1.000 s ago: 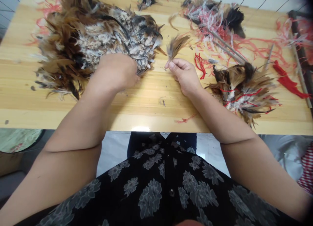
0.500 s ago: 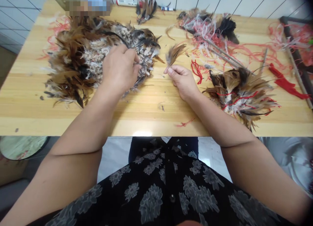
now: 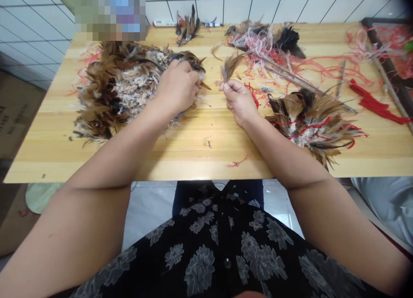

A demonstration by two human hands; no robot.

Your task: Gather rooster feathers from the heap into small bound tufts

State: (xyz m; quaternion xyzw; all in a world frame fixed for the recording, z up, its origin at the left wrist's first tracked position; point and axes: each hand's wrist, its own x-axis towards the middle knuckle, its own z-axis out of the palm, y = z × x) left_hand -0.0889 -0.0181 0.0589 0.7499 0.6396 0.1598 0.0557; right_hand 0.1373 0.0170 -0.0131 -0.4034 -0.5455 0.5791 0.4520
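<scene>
A big pile of loose brown, white and black feathers lies on the left of the wooden table. My left hand rests on the pile's right edge with its fingers curled into the feathers. My right hand is just to the right, pinching a small tuft of brown feathers upright between thumb and fingers. A bound bunch of feathers tied with red string lies right of that hand.
Red and white string scraps with thin sticks litter the far right of the table. A small feather bundle and a pen lie at the back by the tiled wall. A red tassel lies at the right. A cardboard box stands on the floor at left.
My left hand has moved farther up and right over the pile's edge. My right hand keeps the tuft and barely shifts. The camera has tilted up, showing more of the wall.
</scene>
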